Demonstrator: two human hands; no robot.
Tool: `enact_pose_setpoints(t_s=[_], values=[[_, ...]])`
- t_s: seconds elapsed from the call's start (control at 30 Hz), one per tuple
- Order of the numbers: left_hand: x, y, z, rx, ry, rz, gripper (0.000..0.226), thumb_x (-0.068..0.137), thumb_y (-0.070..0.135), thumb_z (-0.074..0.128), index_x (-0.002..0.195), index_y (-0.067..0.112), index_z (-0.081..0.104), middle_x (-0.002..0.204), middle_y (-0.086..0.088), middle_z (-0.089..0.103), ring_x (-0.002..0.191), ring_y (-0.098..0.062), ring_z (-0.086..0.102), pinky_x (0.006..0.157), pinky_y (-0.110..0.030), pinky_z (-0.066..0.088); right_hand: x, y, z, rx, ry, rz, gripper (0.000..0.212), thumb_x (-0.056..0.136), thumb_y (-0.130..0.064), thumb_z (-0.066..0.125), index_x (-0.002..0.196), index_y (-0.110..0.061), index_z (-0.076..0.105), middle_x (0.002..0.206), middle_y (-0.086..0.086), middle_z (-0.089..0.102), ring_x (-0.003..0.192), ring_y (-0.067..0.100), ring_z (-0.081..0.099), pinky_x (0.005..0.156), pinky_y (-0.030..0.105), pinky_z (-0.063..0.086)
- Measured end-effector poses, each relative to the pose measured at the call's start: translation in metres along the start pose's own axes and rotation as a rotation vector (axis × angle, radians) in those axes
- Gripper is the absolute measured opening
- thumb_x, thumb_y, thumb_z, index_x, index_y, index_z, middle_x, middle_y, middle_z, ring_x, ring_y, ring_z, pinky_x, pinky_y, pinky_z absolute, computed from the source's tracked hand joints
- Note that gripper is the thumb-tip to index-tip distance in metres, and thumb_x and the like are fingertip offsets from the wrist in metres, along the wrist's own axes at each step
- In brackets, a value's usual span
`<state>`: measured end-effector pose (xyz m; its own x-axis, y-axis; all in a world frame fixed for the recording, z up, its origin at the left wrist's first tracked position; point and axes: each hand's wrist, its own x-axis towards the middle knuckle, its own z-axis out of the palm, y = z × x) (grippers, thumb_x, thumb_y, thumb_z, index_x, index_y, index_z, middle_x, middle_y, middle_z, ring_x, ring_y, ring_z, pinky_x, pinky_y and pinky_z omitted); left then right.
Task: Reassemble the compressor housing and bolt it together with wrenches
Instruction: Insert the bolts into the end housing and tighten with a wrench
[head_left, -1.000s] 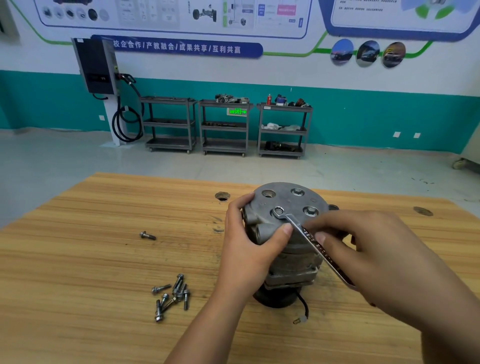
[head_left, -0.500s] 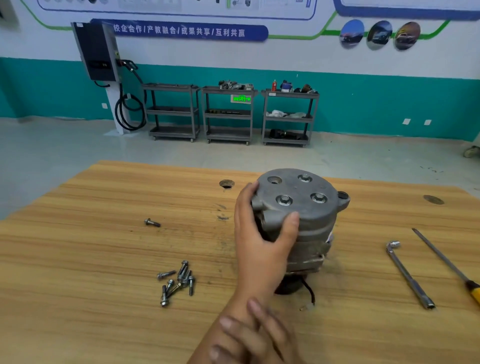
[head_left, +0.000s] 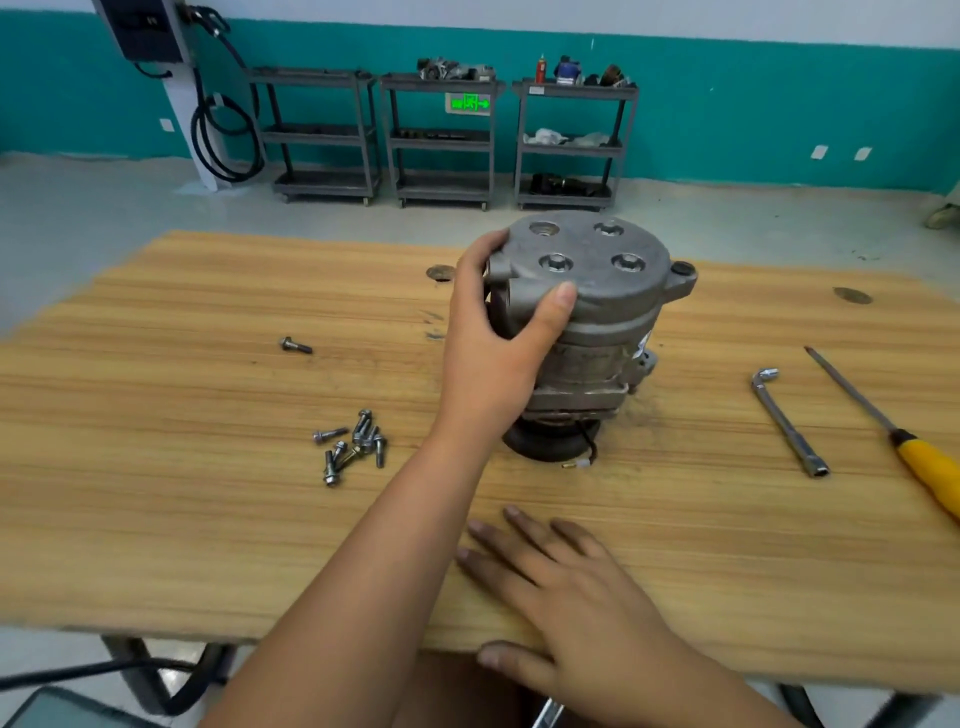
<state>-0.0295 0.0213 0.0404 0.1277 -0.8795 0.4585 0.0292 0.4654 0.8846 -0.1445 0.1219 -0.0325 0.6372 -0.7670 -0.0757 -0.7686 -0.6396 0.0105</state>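
Left hand (head_left: 493, 353) grips compressor (head_left: 608, 332) at its top cover (head_left: 587, 244): thumb curled onto the near rim, fingers wrapped round the far-left side. Right hand (head_left: 566, 597) lies flat on table (head_left: 156, 519), nearer than the compressor, fingers straight, holding nothing. Compressor stands upright, pulley (head_left: 545, 444) end down. Left fingertips hidden behind the compressor; palm covers its left flank. Left of compressor: bolt pile (head_left: 353, 447), one stray bolt (head_left: 295, 345) further out. Right of it: L-shaped socket wrench (head_left: 787, 421), then screwdriver (head_left: 883, 426), handle cut off by frame edge.
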Motion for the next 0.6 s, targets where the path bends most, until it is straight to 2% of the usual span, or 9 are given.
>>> enact_pose_setpoints(t_s=[0.1,0.17,0.23,0.27,0.3,0.37,0.47,0.6], values=[[0.0,0.002,-0.001,-0.002,-0.014,-0.012,0.051,0.079,0.038,0.067,0.124,0.039,0.04,0.129,0.005,0.052,0.113,-0.009,0.057,0.094,-0.035,0.052,-0.003,-0.001,0.003,0.024,0.022,-0.004,0.066,0.083,-0.069,0.029,0.136,-0.035,0.047,0.142,-0.011,0.047,0.128,0.017,0.048,0.096,0.04,0.045],[-0.001,0.003,-0.001,0.001,-0.016,-0.019,0.05,0.079,0.039,0.066,0.122,0.042,0.04,0.129,0.005,0.052,0.114,-0.01,0.056,0.095,-0.038,0.051,-0.002,-0.001,0.006,0.034,0.015,-0.012,0.067,0.084,-0.068,0.029,0.14,-0.035,0.041,0.147,-0.011,0.039,0.135,0.018,0.039,0.104,0.042,0.035],[-0.001,0.004,-0.002,0.004,-0.014,-0.019,0.051,0.08,0.038,0.066,0.124,0.04,0.041,0.128,0.006,0.052,0.114,-0.01,0.056,0.094,-0.039,0.051,0.001,0.001,0.01,0.123,0.032,-0.042,0.07,0.084,-0.07,0.022,0.146,-0.039,0.023,0.156,-0.016,0.017,0.145,0.014,0.012,0.113,0.036,0.008],[-0.001,0.004,-0.003,0.002,-0.016,-0.015,0.051,0.081,0.037,0.066,0.125,0.038,0.041,0.128,0.006,0.052,0.114,-0.01,0.056,0.095,-0.039,0.051,0.001,0.002,0.013,0.184,0.04,-0.039,0.071,0.083,-0.071,0.018,0.147,-0.04,0.017,0.157,-0.018,0.008,0.146,0.01,0.0,0.112,0.031,-0.002],[-0.001,0.004,-0.004,0.0,-0.019,-0.013,0.051,0.081,0.036,0.066,0.126,0.036,0.04,0.128,0.006,0.052,0.114,-0.01,0.056,0.095,-0.039,0.051,0.001,0.003,0.016,0.229,0.065,-0.028,0.07,0.083,-0.07,0.017,0.146,-0.041,0.016,0.157,-0.019,0.006,0.145,0.007,-0.005,0.11,0.027,-0.003],[-0.001,0.003,-0.005,-0.007,-0.021,-0.011,0.052,0.082,0.035,0.065,0.127,0.034,0.041,0.126,0.006,0.052,0.112,-0.009,0.057,0.094,-0.038,0.052,0.002,0.005,0.018,0.288,0.133,0.024,0.064,0.086,-0.068,0.021,0.143,-0.04,0.024,0.154,-0.02,0.014,0.143,0.003,0.001,0.108,0.023,0.003],[0.001,0.002,-0.008,-0.024,-0.015,-0.015,0.051,0.083,0.033,0.066,0.128,0.032,0.041,0.121,0.013,0.053,0.106,0.0,0.058,0.092,-0.033,0.052,0.01,0.011,0.016,0.343,0.192,0.142,0.053,0.091,-0.059,0.035,0.139,-0.037,0.034,0.149,-0.015,0.023,0.138,0.005,0.011,0.107,0.025,0.012],[0.001,0.002,-0.008,-0.018,-0.025,-0.019,0.048,0.087,0.028,0.067,0.127,0.035,0.042,0.12,0.016,0.052,0.101,0.007,0.058,0.091,-0.03,0.053,0.02,0.02,0.016,0.361,0.258,0.315,0.046,0.092,-0.054,0.042,0.133,-0.034,0.046,0.143,-0.012,0.033,0.134,0.01,0.018,0.104,0.027,0.018]])
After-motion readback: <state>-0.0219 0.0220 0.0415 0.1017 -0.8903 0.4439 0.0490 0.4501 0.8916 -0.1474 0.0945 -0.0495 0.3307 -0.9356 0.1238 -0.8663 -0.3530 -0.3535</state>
